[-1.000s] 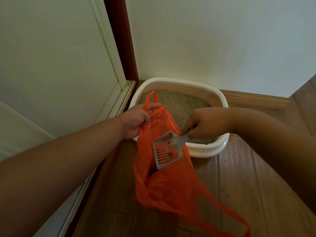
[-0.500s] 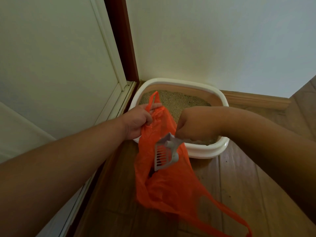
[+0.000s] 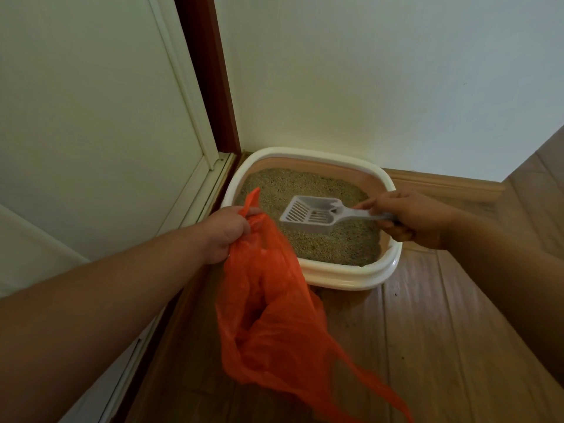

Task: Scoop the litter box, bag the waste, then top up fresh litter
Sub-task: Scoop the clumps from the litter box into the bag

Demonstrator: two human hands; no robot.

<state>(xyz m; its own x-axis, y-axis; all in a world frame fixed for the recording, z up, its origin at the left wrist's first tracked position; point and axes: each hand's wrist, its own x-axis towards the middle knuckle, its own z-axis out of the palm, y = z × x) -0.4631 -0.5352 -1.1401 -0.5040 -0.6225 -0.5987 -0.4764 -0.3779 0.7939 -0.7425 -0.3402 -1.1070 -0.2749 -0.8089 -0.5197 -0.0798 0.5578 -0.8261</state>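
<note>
My left hand (image 3: 225, 233) grips the orange bag (image 3: 268, 315) just beside the litter box (image 3: 345, 277) | right hand (image 3: 412, 219) grips the scoop (image 3: 308, 215) over the litter | risk: bag mouth sags, clumps hit floor.

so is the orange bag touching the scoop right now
Apart. The head view shows bare litter between the orange bag and the scoop.

left hand (image 3: 224, 232) grips orange bag (image 3: 271, 319) | right hand (image 3: 409, 218) holds scoop (image 3: 311, 213) over litter (image 3: 332, 239) | bag below left fingers
</note>
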